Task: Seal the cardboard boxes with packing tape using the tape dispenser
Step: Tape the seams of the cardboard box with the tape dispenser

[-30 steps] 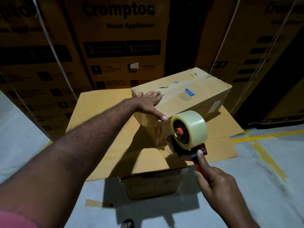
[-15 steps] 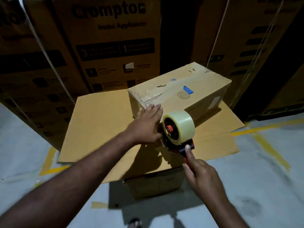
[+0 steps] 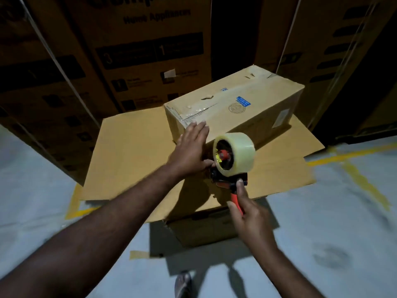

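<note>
Box centre frame on a cardboard sheet, dispenser at its near end.
Left hand lies flat on the box's near face, fingers straight, tips at the top edge, thumb by the dispenser. Right hand, lower right of centre, grips the orange handle, index finger laid up on the frame. Tape roll sits just right of the left hand.

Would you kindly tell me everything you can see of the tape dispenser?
The tape dispenser has a dark frame, red hub and red grip, and carries a full roll of clear tape. The right hand holds the grip, forefinger on top. Its head is at the near end of the cardboard box, beside the left hand.
</note>
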### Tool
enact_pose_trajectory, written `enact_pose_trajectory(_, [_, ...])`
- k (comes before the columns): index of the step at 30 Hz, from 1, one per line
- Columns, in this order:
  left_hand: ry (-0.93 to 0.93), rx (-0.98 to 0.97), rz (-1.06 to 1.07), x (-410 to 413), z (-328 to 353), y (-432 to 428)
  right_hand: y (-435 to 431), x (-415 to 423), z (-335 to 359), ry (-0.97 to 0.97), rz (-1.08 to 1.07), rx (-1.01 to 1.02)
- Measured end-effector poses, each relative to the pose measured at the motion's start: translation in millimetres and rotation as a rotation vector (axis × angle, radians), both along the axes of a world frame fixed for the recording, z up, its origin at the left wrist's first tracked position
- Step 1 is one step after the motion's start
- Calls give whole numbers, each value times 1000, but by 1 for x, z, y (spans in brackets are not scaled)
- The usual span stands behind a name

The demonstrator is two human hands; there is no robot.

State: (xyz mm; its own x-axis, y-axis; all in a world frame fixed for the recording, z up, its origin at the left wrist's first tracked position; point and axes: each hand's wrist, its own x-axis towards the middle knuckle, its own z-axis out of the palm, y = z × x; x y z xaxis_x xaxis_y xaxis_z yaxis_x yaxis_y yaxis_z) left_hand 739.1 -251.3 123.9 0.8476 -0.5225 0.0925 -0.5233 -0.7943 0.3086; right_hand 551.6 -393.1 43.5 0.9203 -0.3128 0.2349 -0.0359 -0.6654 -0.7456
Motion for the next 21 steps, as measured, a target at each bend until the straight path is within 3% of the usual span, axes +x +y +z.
enact_pose_trajectory(2, [5,-18,17,-1,-1,-2,10,-2,-5,161,-48,299])
enact_pose_trajectory(3, [6,-17,17,-1,-2,-2,15,-4,-6,179,-72,330])
enact_pose_trajectory(7, [4,-7,-8,2,-2,1,11,-8,-5,94,-58,191])
enact_pose_trajectory(13, [-36,-47,54,-2,-5,-3,-9,-12,-11,172,-24,-18])
enact_pose_trajectory(21, [-108,-141,109,-11,-16,-14,-33,-16,28,90,-165,190])
